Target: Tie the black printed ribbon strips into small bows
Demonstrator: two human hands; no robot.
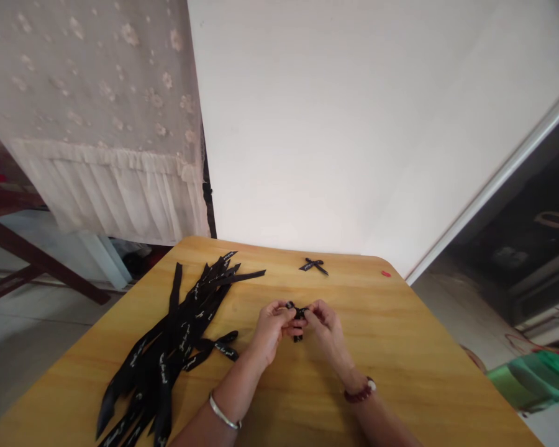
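Between my two hands a short black ribbon (pixel 299 313) is held in a looped, bow-like shape, a little above the table. My left hand (pixel 274 326) pinches its left side, with a silver bangle on the wrist. On the right side my right hand (pixel 325 323) grips the ribbon with thumb and forefinger; a dark red bead bracelet circles that wrist. Part of the ribbon is hidden behind the fingers. Farther back lies a finished-looking black bow (pixel 313 266). A heap of black ribbons (pixel 181 347) with white lettering spreads to the left of my hands.
The wooden table (pixel 382 360) has rounded far corners and meets a white panel (pixel 354 124). A small red piece (pixel 386 273) lies near its far right corner. A lace curtain (pixel 112 112) hangs at left; a green plastic item (pixel 533 379) is beyond the right edge.
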